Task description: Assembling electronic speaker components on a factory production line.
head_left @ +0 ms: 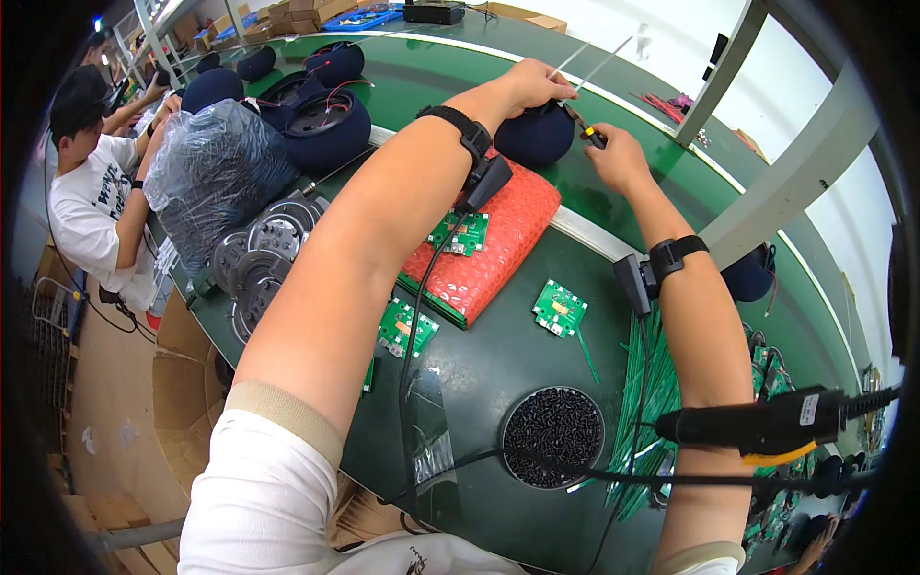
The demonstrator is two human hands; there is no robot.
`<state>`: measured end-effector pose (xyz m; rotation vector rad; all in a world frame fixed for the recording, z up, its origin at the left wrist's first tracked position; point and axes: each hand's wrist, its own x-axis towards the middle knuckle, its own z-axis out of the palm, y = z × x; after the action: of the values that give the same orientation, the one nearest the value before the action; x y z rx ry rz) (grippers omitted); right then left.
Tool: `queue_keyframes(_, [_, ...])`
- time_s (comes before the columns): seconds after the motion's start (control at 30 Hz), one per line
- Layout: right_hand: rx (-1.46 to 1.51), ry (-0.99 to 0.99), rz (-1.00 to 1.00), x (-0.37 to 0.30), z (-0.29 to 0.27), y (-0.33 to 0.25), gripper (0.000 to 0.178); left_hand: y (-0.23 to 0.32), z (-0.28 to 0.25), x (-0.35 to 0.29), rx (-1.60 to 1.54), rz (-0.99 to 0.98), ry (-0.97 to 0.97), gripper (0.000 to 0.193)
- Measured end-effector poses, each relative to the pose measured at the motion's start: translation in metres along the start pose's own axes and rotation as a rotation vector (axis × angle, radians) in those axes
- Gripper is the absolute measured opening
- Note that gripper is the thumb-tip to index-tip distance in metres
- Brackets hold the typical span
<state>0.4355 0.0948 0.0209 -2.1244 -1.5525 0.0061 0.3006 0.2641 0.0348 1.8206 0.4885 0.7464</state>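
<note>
My left hand (537, 84) is at the top of a dark blue rounded housing (537, 134), its fingers pressed together. What they pinch is hidden. In my right hand (618, 156), just right of the housing, is a small tool with a black and yellow handle (595, 138); its metal end points toward the housing's upper edge. Directly in front of the housing lies a packet in red bubble wrap (508, 230). One green circuit board (462, 233) rests on the packet, and another circuit board (560, 308) is on the dark green table to its right.
A round dish (506, 443) holds small black parts, beside a bundle of thin green strips (652, 412). At left are grey discs (259, 249), a filled plastic bag (216, 172) and more blue housings (326, 134) with red wires. A co-worker (96, 182) sits farther left. A black cable (690, 476) crosses low.
</note>
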Motion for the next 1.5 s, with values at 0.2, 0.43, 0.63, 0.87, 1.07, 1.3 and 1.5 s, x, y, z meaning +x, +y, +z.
queue_keyframes(0.2, [0.069,-0.012,0.032,0.001,-0.007,0.010,0.038,0.001,0.006,0.005,-0.029,-0.004,0.007,0.019])
queue_keyframes(0.43, [0.011,-0.008,0.001,-0.002,-0.008,0.012,0.039,-0.001,0.008,0.005,-0.011,-0.026,0.018,0.020])
queue_keyframes(0.63, [0.060,0.013,0.001,-0.004,-0.009,0.017,0.038,0.004,0.013,0.003,-0.017,-0.019,0.002,0.021])
queue_keyframes(0.87, [0.019,0.020,0.056,-0.003,-0.018,0.012,0.037,0.007,0.016,0.005,-0.015,-0.013,0.006,0.022])
queue_keyframes(1.07, [-0.085,0.003,0.059,-0.002,-0.026,0.008,0.037,0.010,0.019,0.005,-0.008,0.010,0.004,0.021])
queue_keyframes(1.3, [-0.189,0.012,0.033,-0.006,-0.039,0.000,0.036,0.013,0.026,0.003,-0.012,0.012,0.012,0.020])
queue_keyframes(1.5, [-0.204,0.020,0.032,-0.013,-0.046,-0.005,0.032,0.018,0.030,0.000,-0.070,0.000,-0.008,0.019])
